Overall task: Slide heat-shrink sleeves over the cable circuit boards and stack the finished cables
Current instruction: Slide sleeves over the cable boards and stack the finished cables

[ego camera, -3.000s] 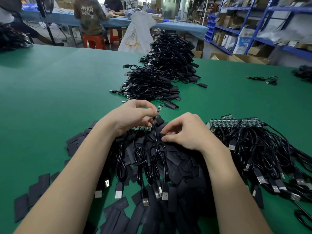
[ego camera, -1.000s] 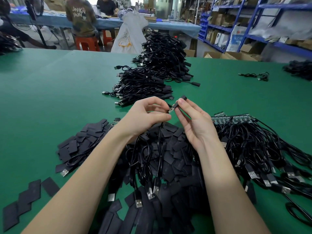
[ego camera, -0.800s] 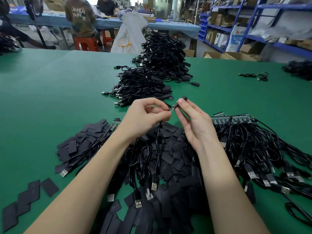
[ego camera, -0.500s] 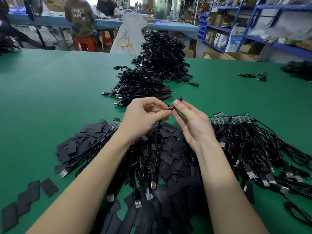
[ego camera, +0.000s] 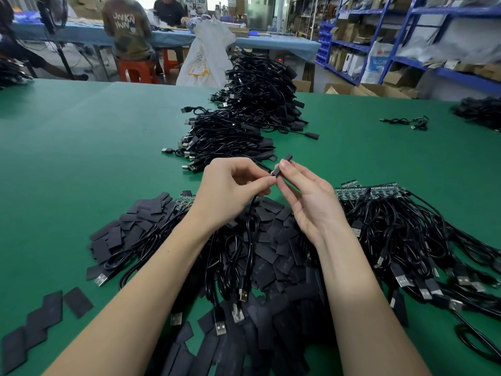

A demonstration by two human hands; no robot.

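Sleeve [ego camera: 282, 165], a short black tube, sits pinched between my right hand's [ego camera: 306, 202] thumb and fingertips, lifted above the middle of the green tabletop [ego camera: 81, 147]. My left hand [ego camera: 230, 191] faces it, thumb and forefinger pinching the end of a black cable [ego camera: 250, 240] right at the sleeve's near mouth; I cannot tell how far the board is inside. That cable hangs down to a heap of loose flat sleeves [ego camera: 271, 256] under my wrists, toward the near edge. More flat sleeves [ego camera: 40, 318] trail toward the near left corner. Cables with bare green boards [ego camera: 406, 229] lie toward the right edge. Sleeved cables [ego camera: 244, 123] are stacked in a row running to the far edge.
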